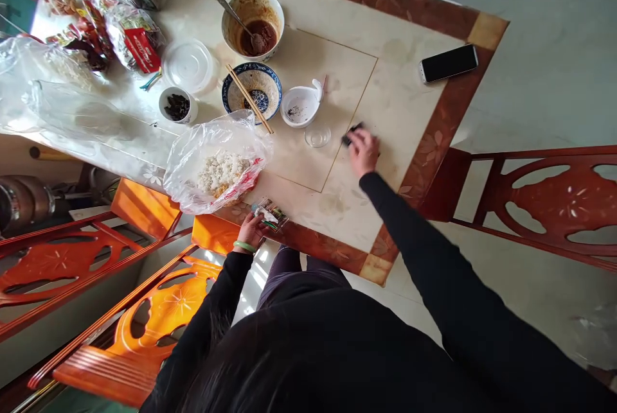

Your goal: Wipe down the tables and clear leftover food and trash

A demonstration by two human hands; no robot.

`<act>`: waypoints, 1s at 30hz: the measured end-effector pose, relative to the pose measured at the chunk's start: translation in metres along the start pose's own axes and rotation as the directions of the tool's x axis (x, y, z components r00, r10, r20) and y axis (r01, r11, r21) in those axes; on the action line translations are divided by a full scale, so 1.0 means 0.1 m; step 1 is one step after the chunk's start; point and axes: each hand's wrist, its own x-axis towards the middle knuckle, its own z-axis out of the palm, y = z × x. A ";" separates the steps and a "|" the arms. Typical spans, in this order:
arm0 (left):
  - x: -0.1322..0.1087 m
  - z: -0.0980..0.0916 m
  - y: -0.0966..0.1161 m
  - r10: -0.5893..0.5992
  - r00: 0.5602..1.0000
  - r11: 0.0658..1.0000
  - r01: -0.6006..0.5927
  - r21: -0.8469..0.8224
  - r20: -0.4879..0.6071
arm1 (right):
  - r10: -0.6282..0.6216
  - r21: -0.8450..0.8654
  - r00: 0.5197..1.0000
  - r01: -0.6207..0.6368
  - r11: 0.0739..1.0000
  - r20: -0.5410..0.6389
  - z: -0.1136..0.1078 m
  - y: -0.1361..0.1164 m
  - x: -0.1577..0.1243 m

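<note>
My right hand [365, 151] is closed on a small dark object [353, 134] pressed against the table. Motion blurs it, and its kind cannot be made out. Just left of that hand lies a small clear round dish or lid [317, 137], and beyond it a white bowl with a curled handle [301, 106] has dark bits inside. At the near table edge my left hand [251, 231] grips a small printed packet [274, 214] with something white on it. A plastic bag with white rice [222, 172] sits beside my left hand.
Chopsticks lie across a blue-patterned bowl [270, 88]. Behind it stands a sauce-smeared bowl [276, 11] with a spoon. A cup of dark pieces [176, 106], a plastic lid [189, 66] and food bags are leftward. A phone [448, 64] lies right. Wooden chairs [544, 201] flank the table [351, 227].
</note>
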 end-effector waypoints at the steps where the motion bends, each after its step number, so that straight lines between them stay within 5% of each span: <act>1: 0.00 0.01 0.00 -0.009 1.000 1.000 0.009 0.008 -0.016 | -0.051 0.010 0.998 0.051 0.999 0.043 0.06 -0.08 -0.33; 4: -0.01 0.04 0.01 -0.033 0.998 0.999 0.035 0.027 -0.051 | -0.278 0.076 0.937 0.268 0.961 0.210 0.00 0.02 -0.82; 6: -0.02 0.05 0.02 -0.037 0.998 0.999 0.038 0.018 -0.044 | -0.313 0.057 0.924 0.308 0.950 0.221 -0.17 0.27 -0.57; 9: -0.03 0.04 0.01 -0.037 0.999 0.999 0.037 0.015 -0.029 | -0.141 -0.060 0.990 0.142 0.988 0.030 -0.37 0.61 0.23; 12: -0.03 0.04 0.00 -0.027 0.999 0.999 0.028 0.022 -0.032 | 0.055 -0.086 0.989 -0.067 0.994 -0.140 -0.34 0.70 0.69; 18: -0.02 0.05 -0.03 -0.023 0.999 1.000 0.023 0.000 -0.039 | 0.112 -0.069 0.981 -0.124 0.990 -0.157 -0.27 0.59 0.34; 24: 0.00 0.04 -0.06 -0.020 1.000 1.000 0.020 -0.011 -0.019 | 0.169 -0.039 0.964 -0.181 0.983 -0.206 -0.33 0.73 0.90; 30: -0.03 0.06 -0.06 -0.013 1.000 1.000 0.013 -0.025 -0.020 | 0.162 -0.028 0.966 -0.171 0.985 -0.201 -0.28 0.70 0.61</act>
